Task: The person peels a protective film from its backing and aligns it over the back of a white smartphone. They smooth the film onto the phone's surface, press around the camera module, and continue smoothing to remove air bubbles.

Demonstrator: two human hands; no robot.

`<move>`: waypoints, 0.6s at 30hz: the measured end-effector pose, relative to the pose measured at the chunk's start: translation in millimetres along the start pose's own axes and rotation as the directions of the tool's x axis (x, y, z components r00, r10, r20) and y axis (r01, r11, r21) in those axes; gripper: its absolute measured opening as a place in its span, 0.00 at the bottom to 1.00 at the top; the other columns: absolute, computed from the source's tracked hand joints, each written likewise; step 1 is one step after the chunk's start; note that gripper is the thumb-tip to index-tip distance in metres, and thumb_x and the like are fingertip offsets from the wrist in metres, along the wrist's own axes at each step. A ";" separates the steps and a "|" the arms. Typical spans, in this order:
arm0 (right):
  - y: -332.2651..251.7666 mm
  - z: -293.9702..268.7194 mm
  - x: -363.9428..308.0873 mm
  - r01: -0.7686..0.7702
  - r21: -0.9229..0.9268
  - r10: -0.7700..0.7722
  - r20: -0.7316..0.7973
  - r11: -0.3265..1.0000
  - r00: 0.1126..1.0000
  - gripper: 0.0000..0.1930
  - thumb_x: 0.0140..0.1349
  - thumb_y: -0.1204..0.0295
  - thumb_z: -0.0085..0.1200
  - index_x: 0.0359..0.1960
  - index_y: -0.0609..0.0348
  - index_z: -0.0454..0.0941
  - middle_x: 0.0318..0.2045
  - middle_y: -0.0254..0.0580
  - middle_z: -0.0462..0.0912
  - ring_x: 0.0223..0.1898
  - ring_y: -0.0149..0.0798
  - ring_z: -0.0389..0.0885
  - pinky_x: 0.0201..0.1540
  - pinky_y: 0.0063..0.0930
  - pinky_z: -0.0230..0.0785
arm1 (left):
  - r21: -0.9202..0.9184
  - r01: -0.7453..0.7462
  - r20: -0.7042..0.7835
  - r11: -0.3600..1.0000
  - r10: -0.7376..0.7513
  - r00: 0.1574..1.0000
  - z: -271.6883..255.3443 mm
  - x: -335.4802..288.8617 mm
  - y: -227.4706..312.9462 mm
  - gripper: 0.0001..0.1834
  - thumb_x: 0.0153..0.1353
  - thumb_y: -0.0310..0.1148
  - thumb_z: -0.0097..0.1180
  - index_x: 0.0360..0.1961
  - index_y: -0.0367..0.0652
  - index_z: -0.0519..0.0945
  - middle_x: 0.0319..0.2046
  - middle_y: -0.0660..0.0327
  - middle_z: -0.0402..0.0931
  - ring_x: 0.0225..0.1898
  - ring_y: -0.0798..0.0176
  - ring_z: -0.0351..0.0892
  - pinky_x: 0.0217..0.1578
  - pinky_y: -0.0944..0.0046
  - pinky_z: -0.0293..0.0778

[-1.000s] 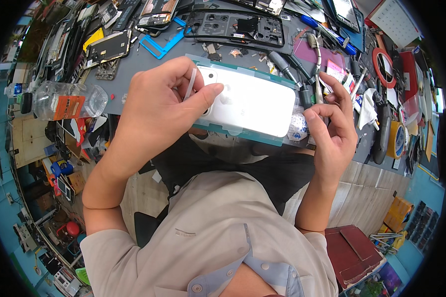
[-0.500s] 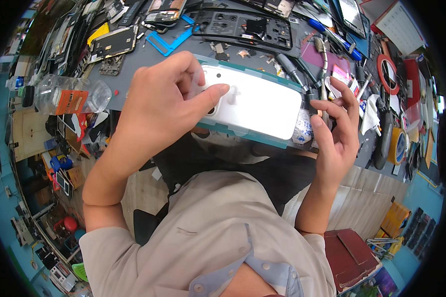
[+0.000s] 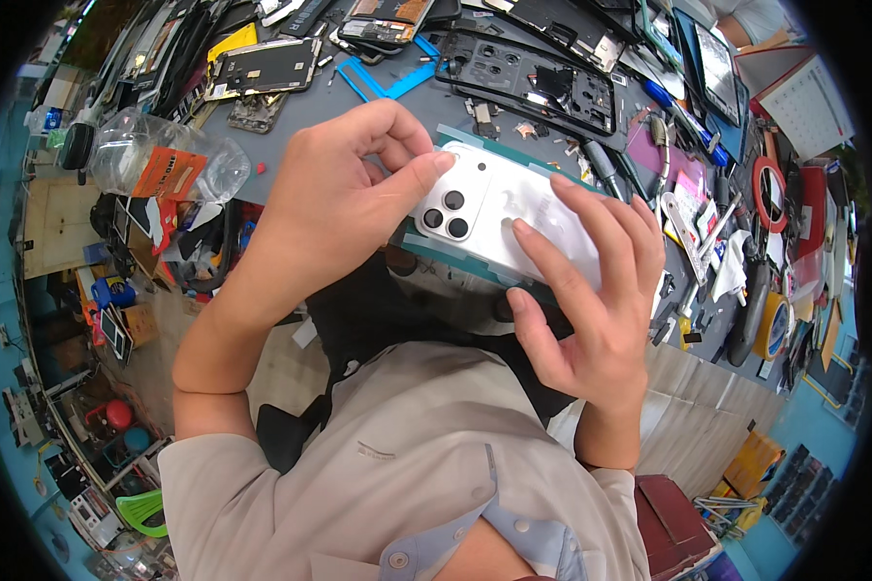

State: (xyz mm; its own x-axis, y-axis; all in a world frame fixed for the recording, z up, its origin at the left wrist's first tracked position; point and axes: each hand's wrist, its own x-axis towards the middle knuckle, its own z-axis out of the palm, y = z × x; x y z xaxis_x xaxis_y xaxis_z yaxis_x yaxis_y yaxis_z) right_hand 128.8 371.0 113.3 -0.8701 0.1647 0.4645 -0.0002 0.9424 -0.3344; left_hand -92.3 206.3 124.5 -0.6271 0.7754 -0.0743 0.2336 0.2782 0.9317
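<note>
A white smartphone [image 3: 494, 208] lies back side up at the front edge of the bench, its three camera lenses showing at the left end. Teal film [image 3: 452, 259] sticks out along its long edges. At the phone's upper left corner, my left hand [image 3: 354, 189] is closed in a pinch, the thumb tip over the corner; whatever is between the fingertips is hidden. My right hand [image 3: 601, 310] reaches over the phone's right half with fingers spread, fingertips at the white back and thumb below the lower edge. It holds nothing.
Behind the phone lie a black phone frame [image 3: 523, 82], a blue plastic bracket [image 3: 383, 82] and small loose parts. A clear bottle [image 3: 218, 169] stands left. Rightward are screwdrivers, a red tape ring [image 3: 769, 194], a yellow tape roll [image 3: 772, 327] and a desk calendar [image 3: 806, 107].
My right hand has moved left, from beside the phone onto its back. My left thumb has drawn back to the corner, uncovering the camera lenses. The whole view has shifted somewhat.
</note>
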 end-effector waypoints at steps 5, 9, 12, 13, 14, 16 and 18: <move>-5.6 5.8 10.2 0.017 0.001 -0.017 0.083 1.000 0.996 0.31 0.53 0.63 0.73 0.62 0.50 0.90 0.72 0.45 0.82 0.67 0.58 0.80 0.79 0.70 0.58 | -0.059 0.054 0.022 0.997 -0.053 0.998 -2.6 1.7 -4.1 0.09 0.77 0.31 0.70 0.45 0.35 0.85 0.27 0.65 0.84 0.18 0.80 0.73 0.18 0.75 0.62; -9.0 5.3 14.8 0.010 -0.006 -0.009 0.151 1.000 0.988 0.30 0.56 0.62 0.72 0.63 0.51 0.90 0.72 0.46 0.83 0.69 0.59 0.79 0.81 0.70 0.55 | -0.083 0.050 0.017 0.995 -0.049 0.999 -1.7 2.9 -10.9 0.09 0.77 0.30 0.70 0.45 0.35 0.85 0.27 0.64 0.84 0.18 0.80 0.73 0.18 0.75 0.62; -9.7 5.3 15.0 0.006 -0.014 -0.003 0.169 1.000 0.986 0.29 0.58 0.61 0.71 0.63 0.51 0.91 0.71 0.47 0.83 0.70 0.60 0.78 0.81 0.70 0.53 | -0.093 0.058 0.026 0.994 -0.056 0.998 -0.8 3.6 -14.2 0.08 0.77 0.30 0.70 0.45 0.35 0.85 0.27 0.64 0.84 0.18 0.80 0.73 0.18 0.74 0.62; -9.3 6.7 14.7 0.008 -0.012 -0.006 0.168 1.000 0.986 0.29 0.58 0.60 0.71 0.63 0.51 0.91 0.71 0.47 0.84 0.70 0.60 0.78 0.81 0.70 0.53 | -0.090 0.058 0.025 0.994 -0.056 0.998 -0.6 3.5 -15.8 0.08 0.77 0.30 0.70 0.45 0.35 0.85 0.27 0.64 0.84 0.18 0.80 0.72 0.17 0.74 0.62; -9.5 7.8 14.1 0.006 -0.012 -0.004 0.167 1.000 0.986 0.29 0.58 0.60 0.71 0.63 0.51 0.91 0.71 0.47 0.84 0.70 0.60 0.78 0.81 0.70 0.53 | -0.087 0.057 0.024 0.995 -0.055 0.998 -0.5 3.3 -17.1 0.08 0.77 0.30 0.69 0.45 0.35 0.85 0.27 0.64 0.84 0.18 0.80 0.72 0.17 0.74 0.62; -10.6 7.9 13.1 0.001 -0.015 0.002 0.164 1.000 0.986 0.28 0.59 0.60 0.71 0.63 0.51 0.90 0.71 0.47 0.84 0.70 0.60 0.78 0.81 0.71 0.53 | -0.096 0.067 0.035 0.993 -0.064 0.997 -0.6 3.3 -17.6 0.08 0.77 0.30 0.69 0.45 0.36 0.84 0.27 0.63 0.84 0.17 0.80 0.72 0.17 0.74 0.62; -11.2 7.6 12.8 -0.001 -0.011 0.003 0.164 1.000 0.987 0.28 0.59 0.60 0.71 0.63 0.51 0.91 0.71 0.47 0.84 0.69 0.60 0.78 0.82 0.70 0.53 | -0.109 0.072 0.045 0.991 -0.067 0.997 -1.1 3.6 -17.8 0.08 0.77 0.30 0.69 0.44 0.36 0.84 0.27 0.63 0.84 0.17 0.79 0.72 0.17 0.74 0.62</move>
State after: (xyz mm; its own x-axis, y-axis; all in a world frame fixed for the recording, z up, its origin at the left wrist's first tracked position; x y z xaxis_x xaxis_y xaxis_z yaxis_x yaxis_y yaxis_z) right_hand 114.0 360.3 116.8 -0.9390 0.1177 0.3231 0.0063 0.9454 -0.3260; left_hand -99.5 203.5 108.0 -0.6073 0.7796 -0.1528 0.1054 0.2697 0.9571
